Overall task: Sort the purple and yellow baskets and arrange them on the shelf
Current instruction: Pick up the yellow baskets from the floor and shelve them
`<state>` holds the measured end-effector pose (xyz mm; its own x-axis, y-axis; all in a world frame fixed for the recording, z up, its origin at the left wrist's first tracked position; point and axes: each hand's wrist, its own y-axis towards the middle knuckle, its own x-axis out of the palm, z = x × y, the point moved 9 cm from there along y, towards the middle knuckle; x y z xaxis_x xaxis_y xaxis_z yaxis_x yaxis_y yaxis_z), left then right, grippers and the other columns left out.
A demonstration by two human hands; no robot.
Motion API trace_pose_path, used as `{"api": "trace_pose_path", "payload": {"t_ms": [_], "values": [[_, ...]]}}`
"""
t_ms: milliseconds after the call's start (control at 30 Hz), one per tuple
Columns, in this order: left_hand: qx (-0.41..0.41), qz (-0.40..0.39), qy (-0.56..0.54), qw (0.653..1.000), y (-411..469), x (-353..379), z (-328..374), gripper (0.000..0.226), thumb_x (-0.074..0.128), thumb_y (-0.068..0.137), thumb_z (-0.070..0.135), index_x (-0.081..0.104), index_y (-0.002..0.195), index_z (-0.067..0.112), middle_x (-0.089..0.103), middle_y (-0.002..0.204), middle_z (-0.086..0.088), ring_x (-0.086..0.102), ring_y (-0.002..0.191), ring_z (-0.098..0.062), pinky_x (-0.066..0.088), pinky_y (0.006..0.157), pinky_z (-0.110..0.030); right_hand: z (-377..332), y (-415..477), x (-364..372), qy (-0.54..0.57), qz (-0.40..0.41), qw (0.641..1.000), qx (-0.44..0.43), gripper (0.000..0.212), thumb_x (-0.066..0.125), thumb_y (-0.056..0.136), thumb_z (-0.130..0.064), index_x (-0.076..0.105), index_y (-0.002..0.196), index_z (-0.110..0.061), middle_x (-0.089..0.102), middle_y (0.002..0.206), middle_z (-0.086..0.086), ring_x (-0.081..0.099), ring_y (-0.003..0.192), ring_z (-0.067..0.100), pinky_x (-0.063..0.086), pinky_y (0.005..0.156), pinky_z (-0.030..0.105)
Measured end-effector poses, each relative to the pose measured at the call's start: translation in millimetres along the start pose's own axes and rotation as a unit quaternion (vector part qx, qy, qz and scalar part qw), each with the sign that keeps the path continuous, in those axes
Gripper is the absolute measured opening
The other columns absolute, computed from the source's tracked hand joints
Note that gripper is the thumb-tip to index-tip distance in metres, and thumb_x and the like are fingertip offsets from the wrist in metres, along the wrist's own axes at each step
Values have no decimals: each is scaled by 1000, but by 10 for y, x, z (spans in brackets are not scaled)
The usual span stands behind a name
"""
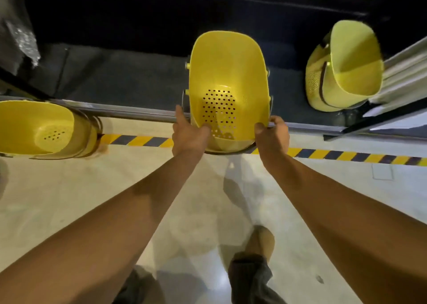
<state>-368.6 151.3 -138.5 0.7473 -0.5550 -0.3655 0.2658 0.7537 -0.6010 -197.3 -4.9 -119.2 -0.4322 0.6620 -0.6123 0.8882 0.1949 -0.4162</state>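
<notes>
Pale, glossy flooring (92, 188) fills the near half of the scene, crossed by a yellow-and-black hazard stripe (346, 157) that runs left to right just in front of a low, dark shelf (127, 72). A metal rail (129, 113) edges the shelf's near side. 3 yellow baskets are in sight. The middle basket (227, 72) sits across that rail, its mouth facing up toward the person and its perforated bottom plainly visible; a metal handle pivots at its sides. The left hand (189, 135) grips the near-left rim, thumb hooked inside the basket and the forefinger stretched out along the outer wall. The right hand (272, 133) is curled closed on the near-right rim, thumb inside and fingers wrapped outside. Both bare forearms reach forward from the near edge. The left basket (41, 128) lies at the far left, overhanging the rail, with a few holes showing in its bottom. The right basket (342, 65) stands farther back on the shelf, tilted, beside a pale upright post (406, 72), a dark handle lying against its outer wall. Crinkled plastic wrap (20, 35) shows at the far left corner. One brown shoe (263, 241) and a dark trouser leg (249, 278) stand on the floor near the person.
</notes>
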Motion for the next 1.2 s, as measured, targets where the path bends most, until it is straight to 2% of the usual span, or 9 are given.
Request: {"api": "trace_pose_path", "payload": {"t_ms": [67, 167, 200, 367, 567, 800, 933, 1067, 1200], "values": [[-7, -32, -29, 999, -6, 556, 112, 103, 60, 72, 26, -3, 153, 29, 26, 155, -11, 35, 137, -36, 35, 109, -53, 155, 308, -335, 11, 11, 1000, 1, 26, 52, 86, -18, 56, 111, -15, 59, 96, 5, 55, 88, 29, 50, 78, 40], [-22, -69, -53, 996, 0, 1235, 217, 97, 59, 84, 11, -7, 153, 28, 29, 154, -10, 35, 136, -36, 38, 108, -53, 287, 728, -775, -1, 24, 1000, -16, 1, 52, 86, -18, 52, 85, -17, 52, 77, 3, 47, 77, 27, 35, 62, 29], [-20, -76, -60, 995, 8, 1427, 263, 95, 58, 86, 9, -6, 153, 28, 33, 151, -9, 39, 134, -35, 40, 106, -53, 320, 858, -899, 2, 27, 999, -18, 4, 52, 86, -19, 52, 82, -17, 52, 75, 3, 47, 76, 27, 33, 60, 28], [27, -76, -50, 995, 127, 2044, 587, 86, 53, 88, 8, 0, 153, 29, 38, 149, -8, 44, 130, -32, 42, 105, -49, 486, 1393, -1236, 32, 46, 998, -14, 24, 54, 86, -23, 64, 101, -6, 58, 83, 5, 53, 79, 26, 30, 53, 23], [57, -78, -47, 994, 400, 2393, 786, 84, 53, 73, 20, 18, 148, 29, 48, 139, -8, 49, 124, -33, 47, 98, -55, 628, 1856, -1239, 85, 47, 995, 15, 30, 55, 88, -26, 60, 115, -13, 56, 94, 2, 47, 87, 20, 37, 77, 27], [96, -66, -41, 992, 866, 2494, 887, 64, 53, 86, 14, 27, 144, 26, 54, 121, 1, 55, 109, -25, 53, 90, -52, 671, 2317, -840, 129, 9, 991, 34, 31, 57, 87, -29, 58, 112, -12, 56, 90, 3, 53, 82, 24, 46, 71, 32], [93, -103, -53, 989, 1182, 2640, 861, 74, 56, 84, 19, 20, 147, 33, 46, 139, 1, 46, 128, -28, 43, 101, -59, 659, 2615, -662, 121, 0, 992, 26, 31, 57, 88, -30, 57, 113, -12, 54, 92, 4, 52, 83, 24, 37, 57, 21], [98, -107, -52, 988, 1363, 2823, 848, 73, 55, 91, 13, 14, 150, 27, 43, 138, 2, 43, 130, -27, 41, 104, -55, 734, 2803, -592, 149, 7, 989, 7, 15, 56, 91, -24, 55, 102, -15, 56, 80, -2, 52, 82, 21, 40, 64, 24], [124, -103, -62, 985, 1543, 2939, 860, 73, 58, 87, 17, 19, 148, 29, 46, 137, 1, 46, 126, -26, 44, 102, -55, 733, 2925, -489, 164, 5, 986, -20, 28, 56, 92, -18, 58, 117, -6, 62, 100, 2, 54, 91, 17, 39, 80, 24]]}}
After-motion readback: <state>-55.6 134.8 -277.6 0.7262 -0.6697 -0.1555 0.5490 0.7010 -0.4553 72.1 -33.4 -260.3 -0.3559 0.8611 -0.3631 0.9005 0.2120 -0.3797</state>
